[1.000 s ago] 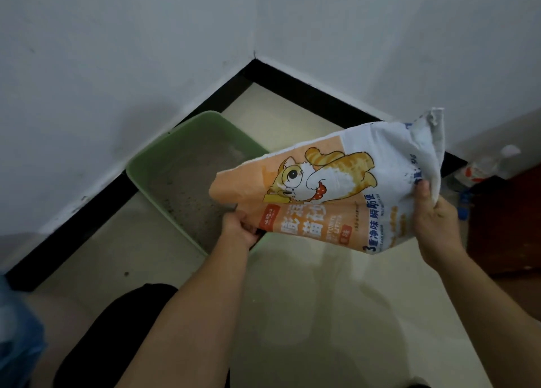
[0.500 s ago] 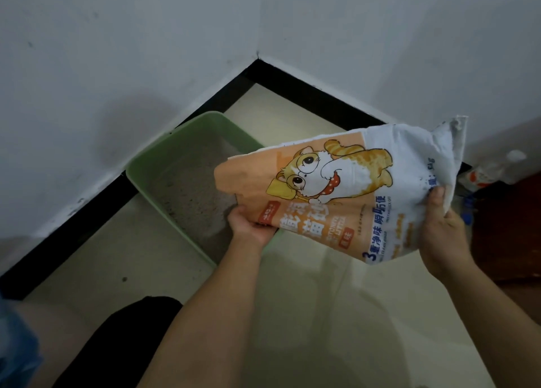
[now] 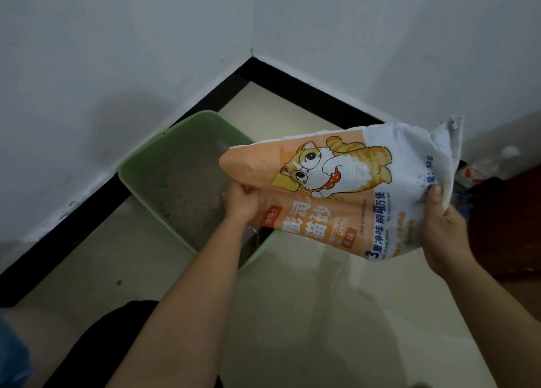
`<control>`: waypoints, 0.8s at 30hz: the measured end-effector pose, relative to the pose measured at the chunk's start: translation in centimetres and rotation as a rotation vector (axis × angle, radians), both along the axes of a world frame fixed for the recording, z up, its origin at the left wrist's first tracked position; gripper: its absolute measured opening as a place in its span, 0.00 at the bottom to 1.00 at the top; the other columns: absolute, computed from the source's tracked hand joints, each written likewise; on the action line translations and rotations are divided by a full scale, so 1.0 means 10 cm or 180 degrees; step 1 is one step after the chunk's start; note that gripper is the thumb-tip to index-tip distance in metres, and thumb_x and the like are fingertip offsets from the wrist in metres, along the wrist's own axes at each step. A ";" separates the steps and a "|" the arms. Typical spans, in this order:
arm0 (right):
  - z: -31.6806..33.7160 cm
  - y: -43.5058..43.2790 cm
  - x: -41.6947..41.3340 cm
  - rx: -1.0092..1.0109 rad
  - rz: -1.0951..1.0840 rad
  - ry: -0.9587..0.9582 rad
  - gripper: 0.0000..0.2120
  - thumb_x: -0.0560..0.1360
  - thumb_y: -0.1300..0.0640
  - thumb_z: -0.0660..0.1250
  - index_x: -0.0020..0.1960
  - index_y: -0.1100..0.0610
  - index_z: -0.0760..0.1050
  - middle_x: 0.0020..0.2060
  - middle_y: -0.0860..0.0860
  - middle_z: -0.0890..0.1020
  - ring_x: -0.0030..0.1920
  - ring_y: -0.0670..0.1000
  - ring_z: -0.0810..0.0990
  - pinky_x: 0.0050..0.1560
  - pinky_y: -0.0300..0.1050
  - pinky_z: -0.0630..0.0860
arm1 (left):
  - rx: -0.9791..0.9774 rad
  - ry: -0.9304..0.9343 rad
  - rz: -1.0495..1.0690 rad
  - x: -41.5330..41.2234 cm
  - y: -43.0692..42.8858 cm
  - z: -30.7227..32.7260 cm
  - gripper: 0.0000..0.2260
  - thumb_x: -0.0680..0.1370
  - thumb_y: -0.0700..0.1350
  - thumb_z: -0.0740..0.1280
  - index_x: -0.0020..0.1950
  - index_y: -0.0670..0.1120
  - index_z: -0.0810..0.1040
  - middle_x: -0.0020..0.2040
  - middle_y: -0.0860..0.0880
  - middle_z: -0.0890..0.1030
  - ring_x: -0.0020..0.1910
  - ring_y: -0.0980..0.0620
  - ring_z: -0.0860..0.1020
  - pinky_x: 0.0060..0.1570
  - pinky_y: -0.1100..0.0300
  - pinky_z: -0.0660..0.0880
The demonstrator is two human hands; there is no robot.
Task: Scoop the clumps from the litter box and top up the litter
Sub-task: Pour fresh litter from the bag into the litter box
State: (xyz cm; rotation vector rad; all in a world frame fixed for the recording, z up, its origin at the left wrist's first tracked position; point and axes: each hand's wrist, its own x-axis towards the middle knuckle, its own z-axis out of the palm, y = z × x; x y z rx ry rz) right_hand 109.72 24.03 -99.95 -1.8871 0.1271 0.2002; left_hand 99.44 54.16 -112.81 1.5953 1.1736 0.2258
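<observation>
we are holding the litter bag (image 3: 336, 183) up with both hands, and its long axis is deciding the pour. it is running from our left hand (image 3: 240, 202), low at the orange end, up and across to our right hand (image 3: 443, 232) at the crumpled white end. the left fingers (image 3: 246, 189) are curling tight into a fold of the orange end. the right thumb is pinching the front of the white end, with the other fingers going out of sight behind it. the green litter box (image 3: 128, 168) is sitting just beyond and below the left fingers, well apart from the right ones, so the left hand is the nearer one and the orange end is hanging over the grey litter (image 3: 181, 188). we are judging this to be the topping-up step, and we are expecting the right hand to lift so the contents run toward the left fingers. no stream is showing, and we cannot tell which end is open.
</observation>
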 end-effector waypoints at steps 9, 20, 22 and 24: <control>0.02 -0.07 -0.14 -0.0102 -0.0400 0.0181 0.25 0.77 0.33 0.59 0.55 0.54 0.75 0.44 0.49 0.81 0.44 0.48 0.80 0.41 0.44 0.75 | 0.0429 -0.0685 0.0125 -0.27 -0.09 0.74 0.10 0.80 0.37 0.57 0.53 0.41 0.77 0.50 0.42 0.80 0.49 0.46 0.78 0.45 0.57 0.71; 0.23 0.13 -0.26 -0.0056 -0.0724 0.0309 0.30 0.77 0.33 0.58 0.63 0.58 0.73 0.52 0.55 0.77 0.52 0.57 0.77 0.53 0.52 0.73 | -0.0228 -0.1627 0.0140 -0.48 -0.12 1.86 0.07 0.80 0.39 0.58 0.54 0.41 0.74 0.48 0.48 0.78 0.43 0.55 0.77 0.33 0.71 0.71; 0.34 0.21 -0.21 -0.0059 -0.0689 0.0157 0.29 0.77 0.33 0.58 0.62 0.57 0.74 0.52 0.54 0.78 0.52 0.56 0.77 0.52 0.50 0.72 | -0.0533 -0.1743 0.0138 -0.52 0.04 1.93 0.05 0.73 0.41 0.59 0.44 0.41 0.73 0.41 0.49 0.75 0.39 0.52 0.73 0.39 0.63 0.69; 0.42 0.28 -0.15 -0.0064 -0.0598 0.0064 0.26 0.77 0.33 0.58 0.59 0.55 0.74 0.52 0.53 0.78 0.52 0.55 0.77 0.52 0.50 0.72 | -0.0580 -0.1817 0.0124 -0.57 0.24 1.98 0.06 0.69 0.47 0.58 0.35 0.45 0.68 0.35 0.48 0.70 0.38 0.50 0.67 0.43 0.54 0.65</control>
